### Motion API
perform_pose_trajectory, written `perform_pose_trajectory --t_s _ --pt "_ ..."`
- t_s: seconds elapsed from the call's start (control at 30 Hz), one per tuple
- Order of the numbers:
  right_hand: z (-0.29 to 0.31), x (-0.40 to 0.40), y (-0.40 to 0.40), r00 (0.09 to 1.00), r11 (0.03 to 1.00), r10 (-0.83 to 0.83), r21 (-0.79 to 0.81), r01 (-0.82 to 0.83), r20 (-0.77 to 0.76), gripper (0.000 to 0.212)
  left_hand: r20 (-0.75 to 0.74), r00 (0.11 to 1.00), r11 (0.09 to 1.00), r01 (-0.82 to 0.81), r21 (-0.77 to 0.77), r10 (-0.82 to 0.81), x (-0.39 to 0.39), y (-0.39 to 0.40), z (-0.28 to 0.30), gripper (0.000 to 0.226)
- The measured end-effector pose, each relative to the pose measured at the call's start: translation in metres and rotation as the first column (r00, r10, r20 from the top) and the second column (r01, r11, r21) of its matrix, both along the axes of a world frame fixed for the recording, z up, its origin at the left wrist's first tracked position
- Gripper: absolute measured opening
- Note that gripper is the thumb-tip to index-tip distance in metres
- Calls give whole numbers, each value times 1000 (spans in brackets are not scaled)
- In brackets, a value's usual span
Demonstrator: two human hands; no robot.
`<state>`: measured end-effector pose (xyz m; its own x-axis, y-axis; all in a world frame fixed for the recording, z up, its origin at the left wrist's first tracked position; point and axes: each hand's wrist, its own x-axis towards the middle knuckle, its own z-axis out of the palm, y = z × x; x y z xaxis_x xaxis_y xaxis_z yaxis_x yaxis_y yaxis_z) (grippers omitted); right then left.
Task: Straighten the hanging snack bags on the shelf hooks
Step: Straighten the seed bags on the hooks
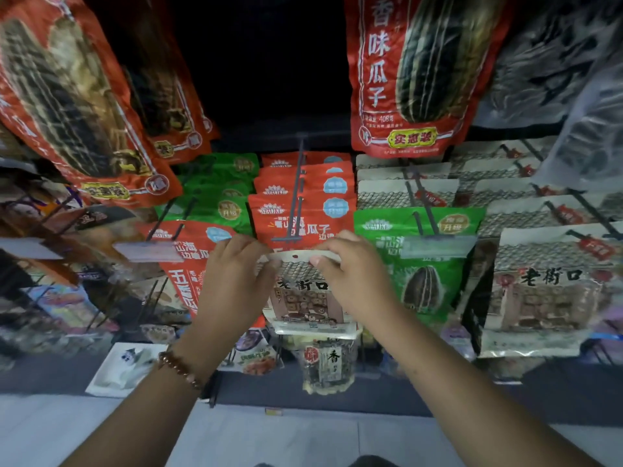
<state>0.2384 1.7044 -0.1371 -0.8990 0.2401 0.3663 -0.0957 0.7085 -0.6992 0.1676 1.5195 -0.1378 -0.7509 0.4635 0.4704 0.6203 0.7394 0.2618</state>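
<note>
A beige snack bag (pixel 308 298) with a tiled-roof shop picture hangs between my hands, just below the tip of a dark shelf hook (pixel 292 210). My left hand (pixel 232 281) pinches the bag's top strip at its left end. My right hand (pixel 354 274) pinches the same strip at its right end. The strip's hang hole shows between my fingers, a little below the hook's end bar. Several red bags (pixel 303 203) hang on that hook behind the beige one.
Green bags (pixel 215 193) and a tilted red bag (pixel 188 264) hang to the left, a green bag (pixel 418 257) and beige bags (pixel 542 288) to the right. Big red bags (pixel 418 72) hang above. Price tag holders (pixel 145 252) stick out at hook ends. Grey floor (pixel 303 439) lies below.
</note>
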Motion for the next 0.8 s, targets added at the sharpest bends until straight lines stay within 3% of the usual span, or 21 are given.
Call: perform_pose_trajectory --t_s 0.2,0.37,0.57,0.8 --pt "-19 28 -11 999 996 -24 -86 27 36 14 208 974 996 80 44 -87 30 -15 3 13" --pt "-27 50 -20 996 988 -74 -129 81 58 12 318 927 975 221 -37 -198 38 -27 7 13" --pt "-28 81 -52 982 983 -175 -43 178 67 16 290 837 860 504 -78 -464 42 -39 0 27" --pt "-6 118 -80 916 928 -371 42 369 153 9 244 760 793 603 81 -603 46 -37 -7 20"
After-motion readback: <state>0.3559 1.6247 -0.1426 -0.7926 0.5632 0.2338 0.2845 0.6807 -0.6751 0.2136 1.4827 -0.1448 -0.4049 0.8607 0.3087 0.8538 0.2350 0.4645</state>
